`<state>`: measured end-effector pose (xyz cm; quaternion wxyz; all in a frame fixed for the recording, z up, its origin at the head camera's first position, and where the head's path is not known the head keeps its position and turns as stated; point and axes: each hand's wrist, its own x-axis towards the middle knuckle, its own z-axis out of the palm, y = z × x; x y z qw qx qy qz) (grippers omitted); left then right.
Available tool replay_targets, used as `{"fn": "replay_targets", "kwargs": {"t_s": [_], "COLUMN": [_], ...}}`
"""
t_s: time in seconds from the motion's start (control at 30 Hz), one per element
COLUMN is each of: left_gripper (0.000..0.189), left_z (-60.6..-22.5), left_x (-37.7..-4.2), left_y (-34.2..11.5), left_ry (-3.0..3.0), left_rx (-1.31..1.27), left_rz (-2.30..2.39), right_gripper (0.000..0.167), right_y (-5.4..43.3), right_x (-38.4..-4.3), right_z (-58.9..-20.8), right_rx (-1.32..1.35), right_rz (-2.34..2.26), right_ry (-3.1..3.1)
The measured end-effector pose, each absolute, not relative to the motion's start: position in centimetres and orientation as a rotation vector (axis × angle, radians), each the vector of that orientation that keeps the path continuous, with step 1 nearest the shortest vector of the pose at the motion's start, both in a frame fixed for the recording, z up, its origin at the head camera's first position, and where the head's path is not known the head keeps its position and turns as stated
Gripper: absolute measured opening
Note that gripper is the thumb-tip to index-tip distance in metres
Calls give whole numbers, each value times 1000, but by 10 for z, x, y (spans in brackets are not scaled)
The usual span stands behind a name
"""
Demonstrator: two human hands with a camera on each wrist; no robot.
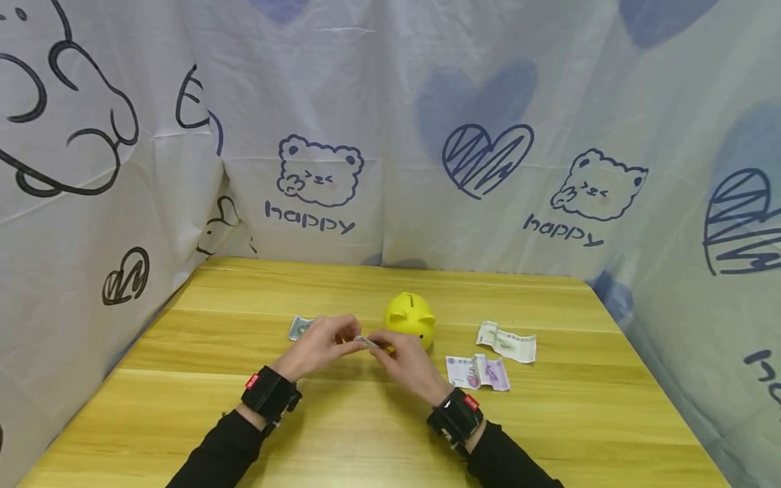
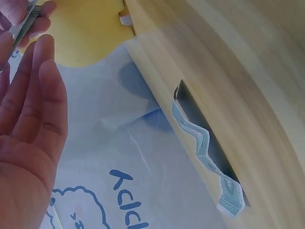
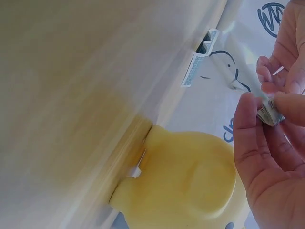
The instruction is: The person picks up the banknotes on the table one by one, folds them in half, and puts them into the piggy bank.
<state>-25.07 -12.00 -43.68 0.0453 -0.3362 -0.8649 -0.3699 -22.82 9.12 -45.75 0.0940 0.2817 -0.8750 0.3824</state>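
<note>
Between both hands is a small folded banknote, pinched at its two ends just in front of a yellow piggy bank. My left hand holds one end between thumb and fingertips. The other end is pinched by my right hand. The piggy bank stands on the table with its coin slot upward. Behind the left hand lies a creased greenish banknote, partly hidden in the head view. To the right of the right hand a purple banknote lies creased on the table.
Farther right, a pale green banknote lies creased on the wooden table. A printed white cloth hangs behind the table and along both sides.
</note>
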Motion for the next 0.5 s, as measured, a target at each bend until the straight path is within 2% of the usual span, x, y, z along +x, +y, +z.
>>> {"fn": "replay_targets", "kwargs": {"t_s": [0.2,0.5], "left_gripper": [4,13], "left_z": [-438,-437], "left_x": [-250,-248], "left_y": [-118,-117], "left_ry": [-2648,-2657], "left_rx": [-1061,-1081], "left_rz": [-1113,-1146], "right_gripper": [17,19], "right_y": [92,95], "right_x": [-227,-226], "right_z": [-458,-457], "right_rx": [857,842], "right_rz": [1068,1062], "right_ry": [-2547,-2519]}}
